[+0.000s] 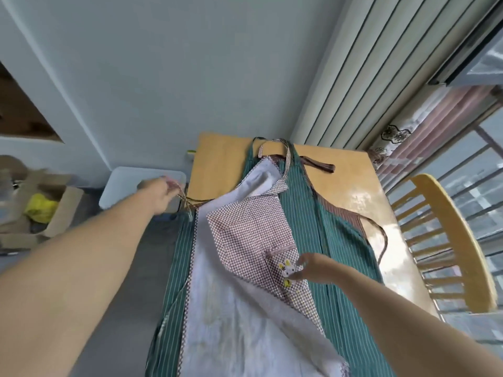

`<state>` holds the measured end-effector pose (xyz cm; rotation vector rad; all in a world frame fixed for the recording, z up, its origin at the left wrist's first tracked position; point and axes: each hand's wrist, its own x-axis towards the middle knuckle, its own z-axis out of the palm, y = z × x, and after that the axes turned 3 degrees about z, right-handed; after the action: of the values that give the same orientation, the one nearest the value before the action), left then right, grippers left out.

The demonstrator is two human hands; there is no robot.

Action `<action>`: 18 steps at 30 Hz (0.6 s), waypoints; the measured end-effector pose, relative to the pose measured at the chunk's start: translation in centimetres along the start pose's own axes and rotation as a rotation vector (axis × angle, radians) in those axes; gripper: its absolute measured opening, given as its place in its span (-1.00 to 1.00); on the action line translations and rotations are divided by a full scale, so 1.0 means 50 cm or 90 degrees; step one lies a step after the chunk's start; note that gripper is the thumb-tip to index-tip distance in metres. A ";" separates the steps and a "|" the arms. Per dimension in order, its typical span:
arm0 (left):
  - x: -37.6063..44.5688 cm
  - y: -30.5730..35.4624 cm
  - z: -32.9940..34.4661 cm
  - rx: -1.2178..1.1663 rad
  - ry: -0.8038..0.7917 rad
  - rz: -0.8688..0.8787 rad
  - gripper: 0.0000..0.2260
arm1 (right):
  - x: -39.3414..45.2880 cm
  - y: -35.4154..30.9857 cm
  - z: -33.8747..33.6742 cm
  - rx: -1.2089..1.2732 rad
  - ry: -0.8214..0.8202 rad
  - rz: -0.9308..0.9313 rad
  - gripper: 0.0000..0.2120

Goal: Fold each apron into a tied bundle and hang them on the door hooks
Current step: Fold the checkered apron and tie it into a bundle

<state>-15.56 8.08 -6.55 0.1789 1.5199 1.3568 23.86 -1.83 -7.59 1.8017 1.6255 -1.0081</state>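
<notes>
Three aprons lie stacked lengthwise on one wooden table (217, 156), its top smooth, yellowish and glossy near the right edge. Uppermost is a checked apron (245, 227) of fine brown-and-white pattern with a plain pale lining; its right side is folded over toward the middle, so the lining (217, 308) shows along the left, and a small rabbit patch (288, 269) sits on the folded flap. Beneath it lies a green apron (307, 213) with thin white stripes, reaching past the table's near edge. Lowest is a brown striped apron (344, 214), showing only toward the right edge, with its strap (318, 165) near the far edge and one thin tie (382, 238) curving beside the right edge. The left hand (159, 191) is held out beyond the left edge, fingers pinching a thin checked tie (185, 200) drawn taut. The right hand (313, 268) pinches the folded flap by the rabbit patch. One slatted wooden chair (446, 240) stands off the right edge; one pale plastic bin (130, 183) and one cardboard box (60, 213) stand off the left.
</notes>
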 end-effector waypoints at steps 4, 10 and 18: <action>0.039 0.040 -0.024 0.028 -0.008 0.050 -0.83 | -0.022 -0.031 0.087 -0.006 -0.205 0.013 -0.44; 0.020 -0.054 -0.069 0.568 0.057 0.112 -0.22 | -0.030 -0.092 0.233 -0.238 -0.237 -0.025 -0.39; -0.028 -0.259 -0.084 0.543 -0.249 -0.133 -0.70 | -0.008 -0.122 0.281 -0.261 0.100 -0.095 -0.28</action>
<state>-11.64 -0.07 -16.83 0.7454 1.6280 0.4046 15.25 -12.08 -14.98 1.5296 1.9203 -0.5465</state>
